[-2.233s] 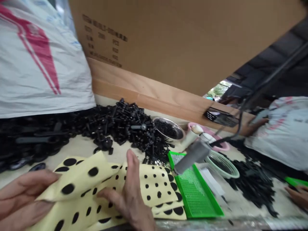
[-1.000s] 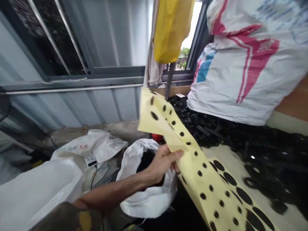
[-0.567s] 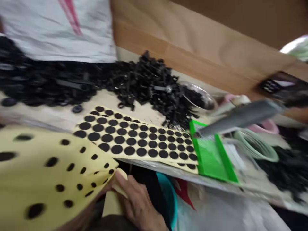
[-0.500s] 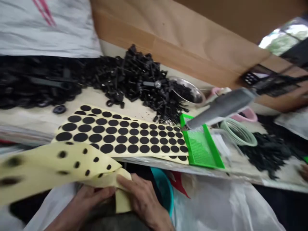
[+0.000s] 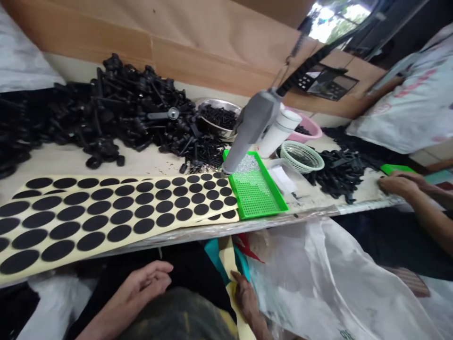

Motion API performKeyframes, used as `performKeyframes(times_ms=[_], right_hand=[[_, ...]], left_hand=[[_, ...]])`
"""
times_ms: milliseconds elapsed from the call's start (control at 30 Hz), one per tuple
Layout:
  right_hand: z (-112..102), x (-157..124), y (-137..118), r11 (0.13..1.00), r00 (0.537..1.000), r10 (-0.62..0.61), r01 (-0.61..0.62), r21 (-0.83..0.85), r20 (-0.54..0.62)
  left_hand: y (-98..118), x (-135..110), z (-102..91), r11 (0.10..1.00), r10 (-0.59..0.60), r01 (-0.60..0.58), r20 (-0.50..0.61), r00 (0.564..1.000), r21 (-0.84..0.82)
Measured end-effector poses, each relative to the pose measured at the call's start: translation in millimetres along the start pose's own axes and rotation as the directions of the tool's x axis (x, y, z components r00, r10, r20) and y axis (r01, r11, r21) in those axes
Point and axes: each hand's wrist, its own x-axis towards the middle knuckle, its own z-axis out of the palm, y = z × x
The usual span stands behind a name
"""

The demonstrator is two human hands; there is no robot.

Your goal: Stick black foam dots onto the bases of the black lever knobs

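My left hand (image 5: 143, 287) rests on my lap below the table edge, holding nothing, its fingers loosely apart. My right hand (image 5: 245, 296) is lower right of it, closed on a used yellow backing sheet (image 5: 226, 257) that runs down beside a teal bin (image 5: 211, 246). On the table above lies a yellow sheet of black round pads (image 5: 106, 212), full and flat. Neither hand touches it.
A green tray (image 5: 260, 198) sits right of the pad sheet, a grey hanging power tool (image 5: 247, 127) above it. Behind are a pile of black parts (image 5: 123, 113), a steel bowl (image 5: 215, 115), a white bottle (image 5: 279, 134), a green basket (image 5: 300, 157). A co-worker's hand (image 5: 399, 183) rests at right. A clear plastic bag (image 5: 318, 283) hangs below.
Both hands held the folded yellow sheet half a second ago. My left hand has let go and dropped to my lap; my right hand has carried the sheet down beside the teal bin.
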Motion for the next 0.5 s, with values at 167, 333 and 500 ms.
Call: performKeyframes(times_ms=[167,333,500], right_hand=[[-30.4,-1.0,27.2,0.999,0.999,0.033,-0.032,0.030,-0.007],[-30.1,-1.8,20.3,0.997,0.995,0.057,-0.053,0.054,-0.081],[-50.5,23.6,15.9,0.996,0.962,0.086,-0.075,0.052,-0.260]], left_hand=[[-1.2,13.8,7.8,0.998,-0.035,0.037,-0.025,0.999,0.056],[0.9,27.3,25.9,0.993,-0.046,0.032,0.128,0.991,0.110],[-1.2,33.7,32.6,0.989,-0.022,-0.012,0.233,0.972,0.145]])
